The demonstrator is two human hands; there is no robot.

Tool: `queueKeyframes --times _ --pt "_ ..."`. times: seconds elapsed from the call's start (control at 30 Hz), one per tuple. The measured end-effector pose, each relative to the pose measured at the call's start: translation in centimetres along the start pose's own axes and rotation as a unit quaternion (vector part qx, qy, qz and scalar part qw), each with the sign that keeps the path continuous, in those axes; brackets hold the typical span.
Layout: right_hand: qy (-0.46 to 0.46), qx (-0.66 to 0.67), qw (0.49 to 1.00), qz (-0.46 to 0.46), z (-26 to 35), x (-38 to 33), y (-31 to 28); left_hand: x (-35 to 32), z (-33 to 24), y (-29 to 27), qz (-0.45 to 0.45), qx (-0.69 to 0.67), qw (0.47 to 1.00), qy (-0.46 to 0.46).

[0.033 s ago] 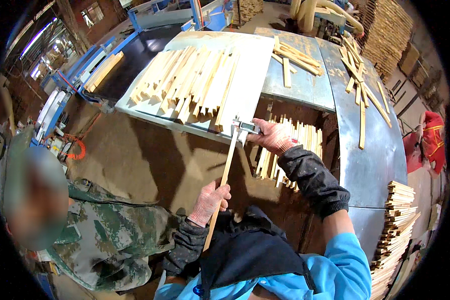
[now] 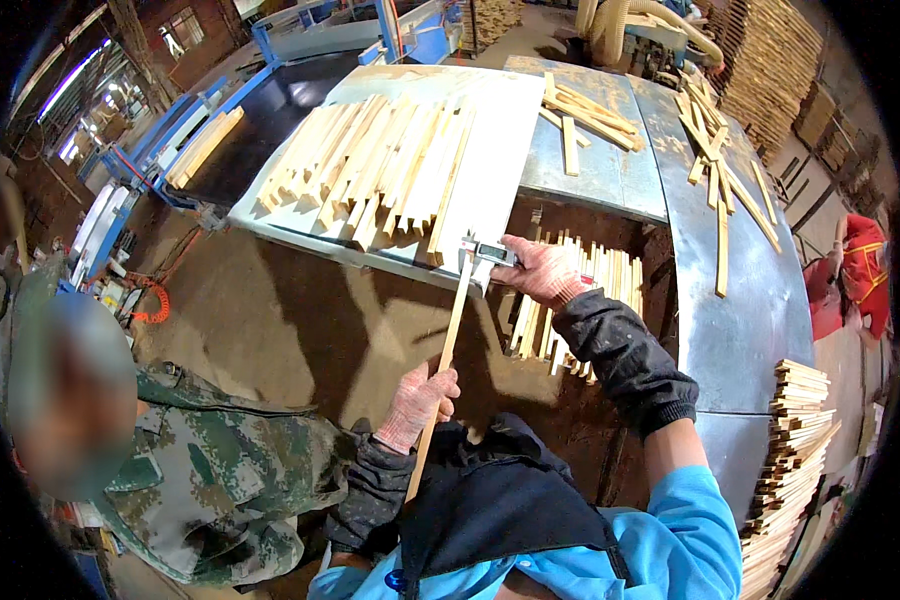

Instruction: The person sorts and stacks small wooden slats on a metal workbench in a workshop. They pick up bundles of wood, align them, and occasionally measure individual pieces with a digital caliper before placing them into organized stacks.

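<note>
My left hand (image 2: 417, 405), in a pinkish knit glove, is closed around the lower half of a thin wooden strip (image 2: 454, 330). The strip slants up and away from me to the front corner of a pale tabletop (image 2: 500, 130). My right hand (image 2: 542, 271), gloved alike, grips a digital caliper (image 2: 490, 252) with a small display. The caliper's jaws are at the strip's far end; whether they touch both sides is too small to tell. Several wooden strips (image 2: 395, 160) lie side by side on the tabletop just beyond the caliper.
Upright strips (image 2: 620, 280) fill a space below the metal table (image 2: 740, 340). Loose strips (image 2: 722, 180) lie scattered on it, and a stack (image 2: 795, 450) stands at right. A person in camouflage (image 2: 220, 470) is close on my left; another in red (image 2: 860, 275) is far right.
</note>
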State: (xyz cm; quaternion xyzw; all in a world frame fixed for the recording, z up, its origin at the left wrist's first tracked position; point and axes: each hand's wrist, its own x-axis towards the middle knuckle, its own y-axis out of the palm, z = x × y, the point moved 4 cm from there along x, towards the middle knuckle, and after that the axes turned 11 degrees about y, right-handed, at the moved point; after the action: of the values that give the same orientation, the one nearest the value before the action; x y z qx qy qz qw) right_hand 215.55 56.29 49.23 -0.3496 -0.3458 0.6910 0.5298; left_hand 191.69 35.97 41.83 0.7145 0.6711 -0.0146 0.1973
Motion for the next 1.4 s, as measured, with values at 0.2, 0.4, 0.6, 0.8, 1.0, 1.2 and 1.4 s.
queueKeyframes --times 0.2,0.4,0.6,0.8,1.0,1.2,1.4 --pt "-0.007 -0.026 0.998 -0.055 0.1 0.3 -1.4 -0.3 -2.7 1.0 0.005 0.032 0.999 0.005" --pt "-0.018 -0.024 0.987 -0.155 -3.5 2.0 -5.1 -2.4 0.8 -2.6 0.081 0.081 0.993 0.024" --pt "0.033 -0.072 0.977 -0.197 -3.8 1.8 -7.8 -2.2 1.1 -2.2 0.019 0.317 0.944 0.086" --pt "0.093 0.198 0.939 -0.266 -7.2 0.0 -7.0 2.5 5.3 -1.8 -0.043 0.256 0.961 0.094" --pt "0.257 0.309 0.907 -0.123 -13.3 -8.8 0.6 14.4 -2.0 0.9 -0.104 0.519 0.839 0.125" --pt "0.335 0.37 0.862 -0.086 -22.6 -18.9 12.6 22.6 -9.4 3.3 -0.143 0.668 0.721 0.113" --pt "0.396 0.439 0.792 -0.151 -25.5 -29.9 18.7 24.8 -9.8 4.4 -0.089 0.747 0.647 0.123"
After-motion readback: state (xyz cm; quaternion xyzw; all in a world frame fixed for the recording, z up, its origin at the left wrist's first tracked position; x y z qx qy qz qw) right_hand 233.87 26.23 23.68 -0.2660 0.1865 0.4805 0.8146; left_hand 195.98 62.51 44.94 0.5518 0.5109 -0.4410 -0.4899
